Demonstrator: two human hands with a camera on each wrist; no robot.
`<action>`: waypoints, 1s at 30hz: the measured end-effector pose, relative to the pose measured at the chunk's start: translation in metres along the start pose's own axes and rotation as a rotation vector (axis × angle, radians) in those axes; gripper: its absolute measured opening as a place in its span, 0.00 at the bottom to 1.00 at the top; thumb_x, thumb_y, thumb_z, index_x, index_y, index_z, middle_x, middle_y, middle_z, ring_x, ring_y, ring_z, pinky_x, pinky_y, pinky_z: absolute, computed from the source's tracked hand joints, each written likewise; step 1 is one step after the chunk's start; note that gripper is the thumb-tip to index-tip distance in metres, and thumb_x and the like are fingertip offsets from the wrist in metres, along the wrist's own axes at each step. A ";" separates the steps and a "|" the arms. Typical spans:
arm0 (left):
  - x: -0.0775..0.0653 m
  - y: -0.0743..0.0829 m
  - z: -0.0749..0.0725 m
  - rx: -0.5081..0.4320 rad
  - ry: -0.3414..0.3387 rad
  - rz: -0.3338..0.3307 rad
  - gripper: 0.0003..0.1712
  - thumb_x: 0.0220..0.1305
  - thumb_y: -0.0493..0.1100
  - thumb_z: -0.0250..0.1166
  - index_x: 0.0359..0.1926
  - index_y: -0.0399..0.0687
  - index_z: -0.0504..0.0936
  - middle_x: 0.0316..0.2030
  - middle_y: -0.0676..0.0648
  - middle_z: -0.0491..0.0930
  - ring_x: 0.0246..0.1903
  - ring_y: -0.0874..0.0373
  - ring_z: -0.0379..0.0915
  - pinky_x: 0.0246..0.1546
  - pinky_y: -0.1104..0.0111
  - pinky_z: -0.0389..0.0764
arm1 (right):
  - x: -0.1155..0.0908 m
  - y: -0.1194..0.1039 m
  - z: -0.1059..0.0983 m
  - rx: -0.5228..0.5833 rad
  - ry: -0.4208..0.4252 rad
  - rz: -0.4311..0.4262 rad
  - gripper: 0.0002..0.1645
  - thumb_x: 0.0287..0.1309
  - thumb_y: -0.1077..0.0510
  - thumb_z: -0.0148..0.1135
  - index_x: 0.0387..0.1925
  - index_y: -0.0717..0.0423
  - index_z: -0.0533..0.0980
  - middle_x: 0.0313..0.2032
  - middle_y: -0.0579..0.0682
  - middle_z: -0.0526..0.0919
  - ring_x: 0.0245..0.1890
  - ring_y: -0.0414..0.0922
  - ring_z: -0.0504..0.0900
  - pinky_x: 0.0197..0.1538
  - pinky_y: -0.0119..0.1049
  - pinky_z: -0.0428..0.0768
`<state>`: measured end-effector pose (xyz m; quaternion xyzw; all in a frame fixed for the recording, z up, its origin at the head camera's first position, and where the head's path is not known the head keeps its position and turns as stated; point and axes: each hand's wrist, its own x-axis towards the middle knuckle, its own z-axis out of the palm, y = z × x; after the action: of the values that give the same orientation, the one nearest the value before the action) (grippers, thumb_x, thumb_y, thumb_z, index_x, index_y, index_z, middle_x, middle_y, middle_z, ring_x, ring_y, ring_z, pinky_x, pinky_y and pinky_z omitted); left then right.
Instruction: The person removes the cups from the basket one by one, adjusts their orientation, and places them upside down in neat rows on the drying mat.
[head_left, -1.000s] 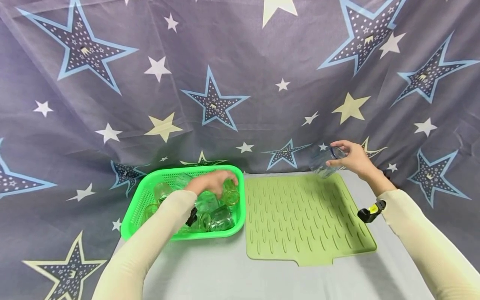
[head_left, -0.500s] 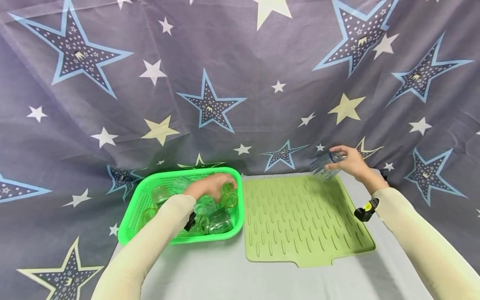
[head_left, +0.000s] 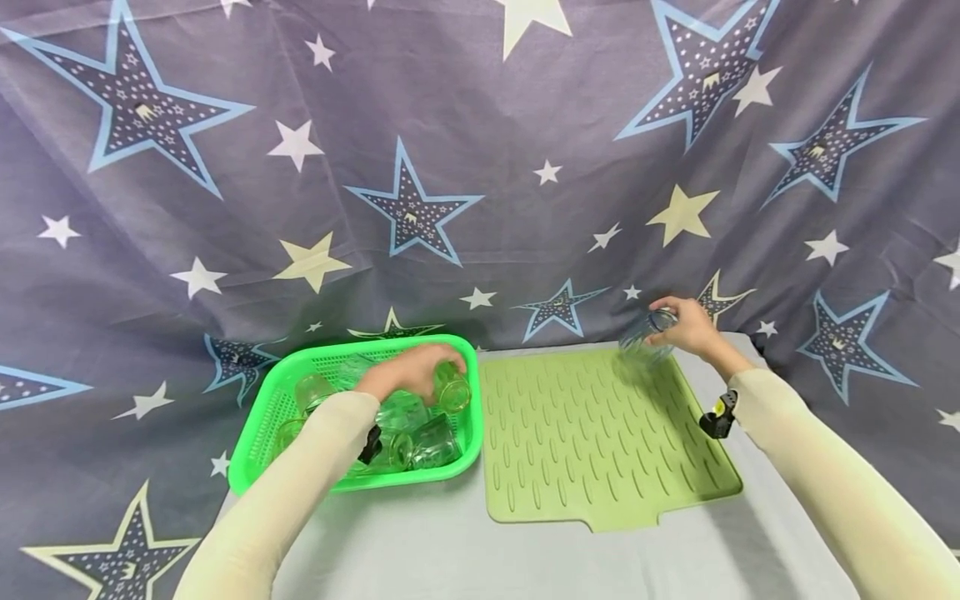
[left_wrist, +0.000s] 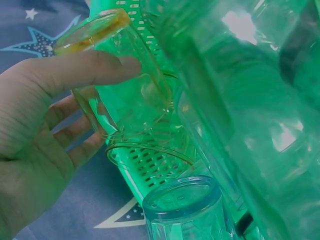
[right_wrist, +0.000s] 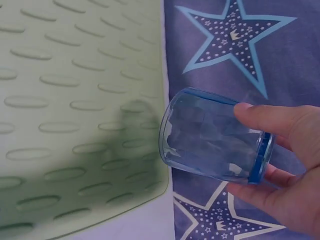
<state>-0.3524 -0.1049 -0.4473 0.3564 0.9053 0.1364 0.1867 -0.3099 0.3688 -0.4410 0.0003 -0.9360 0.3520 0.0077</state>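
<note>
Inside the green basket [head_left: 468, 446], my left hand [head_left: 416, 371] grips a yellow-tinted drinking glass [head_left: 453, 390] at the right side. The left wrist view shows the thumb across the front of that glass [left_wrist: 127, 95] and the fingers behind it. My right hand [head_left: 688, 327] holds a clear bluish glass [head_left: 637, 337] by its base end, tilted mouth-down over the far right corner of the green ridged mat [head_left: 592, 450]. In the right wrist view, thumb and fingers pinch the thick blue base of the glass [right_wrist: 212, 137], whose rim points toward the mat [right_wrist: 90, 105].
Several other glasses [head_left: 435, 443] lie jumbled in the basket, some under the left forearm. A blue-rimmed glass [left_wrist: 182, 200] stands close below the left hand. Basket and mat sit side by side on a white-covered table [head_left: 450, 542], with a star-patterned curtain [head_left: 487, 233] right behind.
My right hand has lowered its glass slightly toward the mat's far corner. The left hand keeps its grip on the yellow-tinted glass in the basket. The head view has shifted a little.
</note>
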 end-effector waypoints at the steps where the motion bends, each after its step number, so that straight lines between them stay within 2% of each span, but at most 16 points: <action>1: -0.001 0.000 -0.001 -0.011 0.005 -0.001 0.44 0.36 0.21 0.76 0.59 0.52 0.81 0.65 0.46 0.76 0.63 0.45 0.73 0.53 0.58 0.85 | 0.002 0.001 0.001 -0.013 -0.001 -0.007 0.42 0.48 0.63 0.79 0.64 0.68 0.71 0.65 0.79 0.66 0.66 0.74 0.65 0.67 0.69 0.67; 8: -0.009 -0.007 -0.006 -0.055 0.057 0.024 0.43 0.39 0.27 0.79 0.61 0.49 0.79 0.62 0.46 0.78 0.64 0.45 0.73 0.62 0.52 0.79 | 0.007 0.004 0.005 -0.037 -0.018 -0.021 0.41 0.47 0.64 0.78 0.63 0.67 0.72 0.66 0.79 0.66 0.67 0.74 0.64 0.69 0.70 0.64; 15: -0.014 -0.016 -0.007 -0.112 0.144 0.078 0.40 0.45 0.35 0.80 0.62 0.47 0.79 0.60 0.44 0.78 0.63 0.44 0.73 0.62 0.49 0.78 | 0.007 0.011 0.010 -0.047 -0.035 0.000 0.42 0.47 0.63 0.78 0.64 0.66 0.71 0.70 0.75 0.63 0.68 0.75 0.63 0.69 0.72 0.61; 18: -0.018 -0.018 -0.008 -0.163 0.185 0.072 0.39 0.47 0.38 0.80 0.63 0.48 0.79 0.60 0.45 0.79 0.61 0.45 0.74 0.60 0.48 0.78 | 0.007 0.015 0.013 -0.059 -0.024 -0.023 0.41 0.46 0.64 0.79 0.62 0.68 0.73 0.72 0.73 0.62 0.68 0.74 0.64 0.70 0.71 0.61; 24: -0.027 -0.015 -0.014 -0.284 0.256 0.039 0.39 0.49 0.41 0.79 0.64 0.48 0.77 0.61 0.43 0.78 0.58 0.45 0.75 0.58 0.49 0.79 | 0.006 0.020 0.016 -0.103 -0.002 -0.081 0.39 0.41 0.65 0.81 0.58 0.70 0.75 0.70 0.76 0.64 0.67 0.74 0.66 0.70 0.68 0.65; 30: -0.033 -0.013 -0.022 -0.335 0.330 0.019 0.40 0.51 0.43 0.79 0.65 0.45 0.76 0.62 0.41 0.77 0.59 0.43 0.73 0.61 0.48 0.77 | 0.006 0.021 0.016 -0.131 -0.005 -0.104 0.39 0.41 0.65 0.81 0.58 0.71 0.75 0.67 0.78 0.66 0.67 0.75 0.66 0.70 0.68 0.64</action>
<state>-0.3473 -0.1397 -0.4246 0.3018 0.8849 0.3429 0.0914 -0.3159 0.3743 -0.4669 0.0495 -0.9557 0.2891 0.0237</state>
